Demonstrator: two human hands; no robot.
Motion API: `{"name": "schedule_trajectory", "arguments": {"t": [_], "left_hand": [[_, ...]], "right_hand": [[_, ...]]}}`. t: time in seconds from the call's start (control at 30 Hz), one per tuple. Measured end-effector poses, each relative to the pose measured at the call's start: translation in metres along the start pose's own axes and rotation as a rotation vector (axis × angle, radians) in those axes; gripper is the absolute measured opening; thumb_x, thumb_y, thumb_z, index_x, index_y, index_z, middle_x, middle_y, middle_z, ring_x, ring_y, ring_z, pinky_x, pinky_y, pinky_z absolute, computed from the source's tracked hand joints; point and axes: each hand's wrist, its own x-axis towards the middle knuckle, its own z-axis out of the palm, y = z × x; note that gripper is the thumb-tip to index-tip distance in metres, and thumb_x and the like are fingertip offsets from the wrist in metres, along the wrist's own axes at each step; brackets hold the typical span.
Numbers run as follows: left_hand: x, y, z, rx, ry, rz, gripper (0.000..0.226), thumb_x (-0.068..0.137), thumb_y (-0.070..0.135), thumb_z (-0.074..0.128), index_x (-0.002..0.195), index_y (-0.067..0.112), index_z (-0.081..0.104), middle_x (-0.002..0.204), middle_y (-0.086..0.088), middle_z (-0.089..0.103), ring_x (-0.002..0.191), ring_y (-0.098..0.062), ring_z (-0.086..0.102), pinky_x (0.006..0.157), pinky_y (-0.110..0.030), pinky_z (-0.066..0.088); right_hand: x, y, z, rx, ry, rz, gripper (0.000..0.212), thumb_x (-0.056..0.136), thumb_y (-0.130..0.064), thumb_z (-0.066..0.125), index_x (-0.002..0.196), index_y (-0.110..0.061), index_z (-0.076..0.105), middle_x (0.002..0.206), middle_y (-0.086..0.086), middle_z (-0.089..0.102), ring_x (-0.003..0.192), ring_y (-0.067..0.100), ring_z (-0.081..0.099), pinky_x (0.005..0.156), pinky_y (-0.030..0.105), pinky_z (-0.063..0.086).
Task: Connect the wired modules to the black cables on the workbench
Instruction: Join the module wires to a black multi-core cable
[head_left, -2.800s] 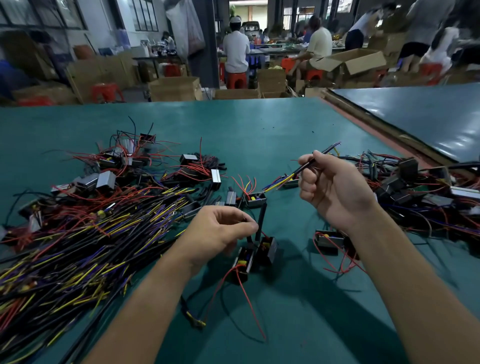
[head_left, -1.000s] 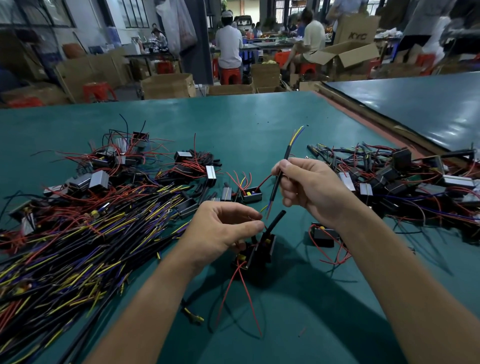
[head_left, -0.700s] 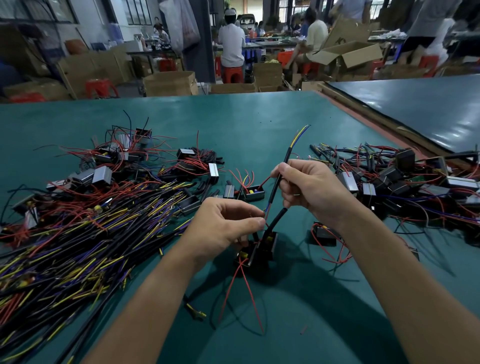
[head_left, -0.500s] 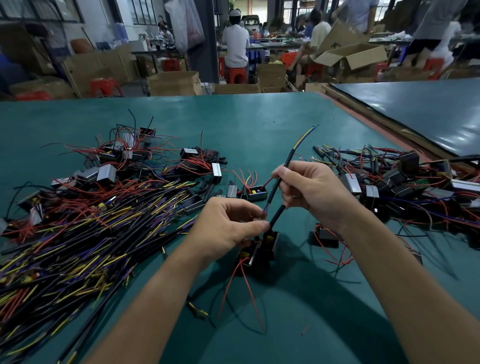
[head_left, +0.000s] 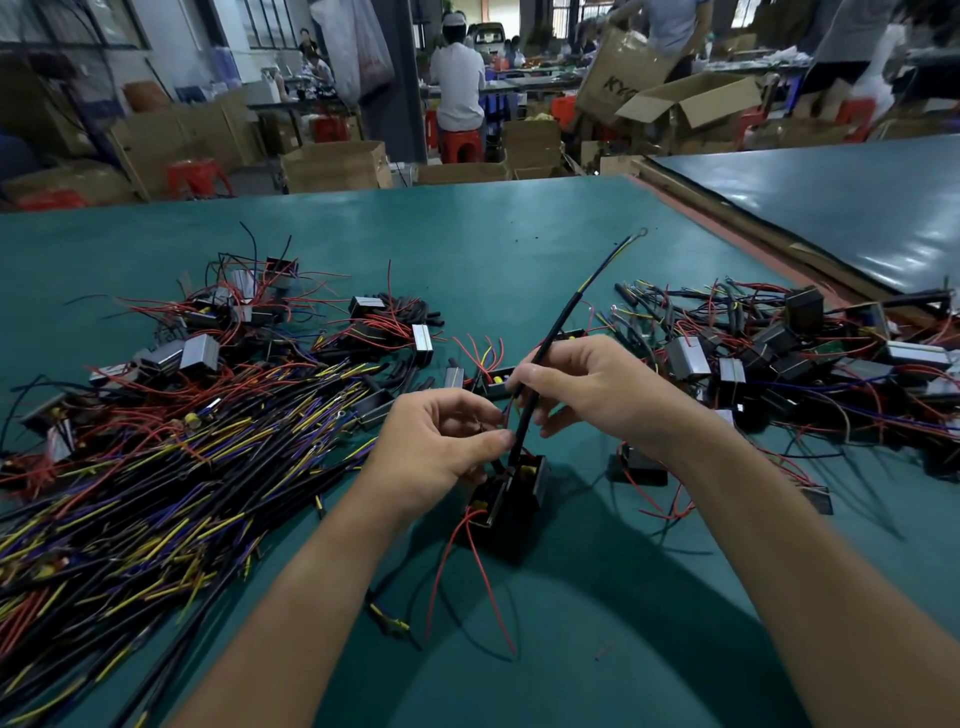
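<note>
**One Joint in Hand, Heaps to Go**

Just below the centre of the frame, the fingertips (head_left: 524, 373) of the right hand (head_left: 597, 389) pinch a black cable (head_left: 576, 299) partway along its length. The cable slants toward the upper right, where its coloured cores end in a ring terminal (head_left: 643, 232). The left hand (head_left: 431, 452), fingers curled, pinches with thumb and forefinger at the cable's lower end. It appears to hold a thin lead (head_left: 506, 413) rising from the module (head_left: 511, 493). The module sits on the workbench (head_left: 467, 234) directly beneath both hands, with red wires (head_left: 447, 561) trailing toward the bottom edge.

Whether lead and cable have met cannot be told, because the fingers hide the point of contact. By all appearances this one connection is under way, not finished.

Farther out, a heap of loose cables (head_left: 156, 493) fills the left side of the frame, none visibly joined to anything. Above it, at upper left, lies a cluster of modules (head_left: 208, 343) with bare red leads. A lone module (head_left: 636, 465) rests just right of the right wrist.

Along the right edge sprawls a second tangle (head_left: 779, 353) of modules and cables. It may be finished work, though the picture cannot confirm it. Judging by the unjoined stock at left, most of the job remains.
</note>
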Motion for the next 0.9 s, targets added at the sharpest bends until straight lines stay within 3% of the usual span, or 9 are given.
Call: {"name": "schedule_trajectory", "arguments": {"t": [0.2,0.4,0.57,0.7,0.9], "left_hand": [[0.000,0.000,-0.002,0.032,0.009,0.002,0.013,0.076,-0.004,0.076,0.079,0.004,0.067,0.058,-0.005,0.061,0.041,-0.011,0.050,0.045,-0.021,0.048],[0.001,0.001,-0.003,0.018,0.052,0.003,0.012,0.076,-0.001,0.077,0.080,0.005,0.068,0.055,-0.003,0.059,0.041,-0.012,0.050,0.044,-0.021,0.047],[-0.002,0.003,-0.001,0.005,-0.096,-0.082,0.017,0.076,-0.002,0.076,0.088,0.006,0.066,0.059,-0.003,0.066,0.043,-0.012,0.054,0.043,-0.018,0.044],[-0.003,0.000,0.003,0.042,-0.112,-0.069,0.017,0.074,-0.004,0.077,0.082,0.007,0.067,0.067,-0.011,0.068,0.049,-0.019,0.054,0.045,-0.021,0.046],[-0.003,-0.001,0.001,0.079,-0.112,-0.081,0.016,0.073,-0.003,0.078,0.078,0.002,0.064,0.055,-0.007,0.061,0.038,-0.016,0.051,0.041,-0.019,0.043]], "right_hand": [[-0.001,-0.002,0.000,0.029,-0.024,0.029,0.022,0.098,-0.017,0.056,0.085,-0.008,0.071,0.082,0.012,0.075,0.069,0.020,0.068,0.061,0.025,0.057],[-0.002,-0.004,-0.003,0.017,-0.019,0.050,0.024,0.101,-0.019,0.052,0.089,-0.005,0.068,0.079,0.012,0.075,0.067,0.020,0.068,0.061,0.026,0.058],[0.000,-0.007,-0.003,0.062,0.116,0.055,0.025,0.101,-0.014,0.051,0.082,-0.008,0.067,0.077,0.017,0.064,0.068,0.021,0.066,0.058,0.026,0.057],[0.000,-0.010,-0.005,0.130,0.166,0.053,0.019,0.097,-0.009,0.057,0.079,-0.012,0.062,0.071,0.009,0.062,0.062,0.013,0.064,0.057,0.025,0.056],[-0.001,-0.012,-0.006,0.162,0.160,0.033,0.018,0.094,-0.002,0.059,0.079,-0.013,0.059,0.068,0.006,0.061,0.058,0.013,0.060,0.059,0.027,0.056]]}}
